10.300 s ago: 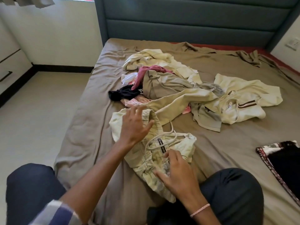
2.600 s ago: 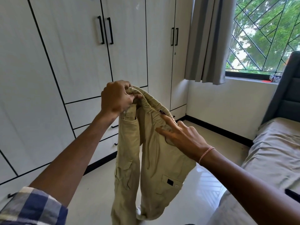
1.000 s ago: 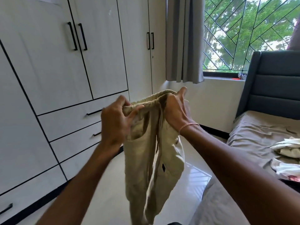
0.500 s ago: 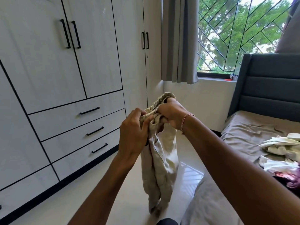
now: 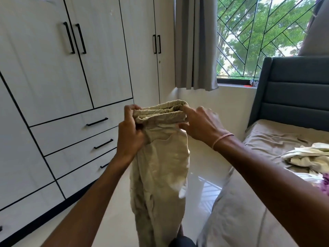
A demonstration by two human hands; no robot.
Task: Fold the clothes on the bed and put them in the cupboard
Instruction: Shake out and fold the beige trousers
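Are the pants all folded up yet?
Not fully. The left hand and right hand pinch the pants at the waistband, and the legs hang long toward the floor.

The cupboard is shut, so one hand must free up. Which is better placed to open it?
Probably left: the left hand holds the trousers on the cupboard side; the right hand is nearer the bed.

At four o'clock stands the bed with a wrinkled grey-brown sheet (image 5: 267,145); crumpled cream clothes (image 5: 309,157) lie on it at three o'clock.
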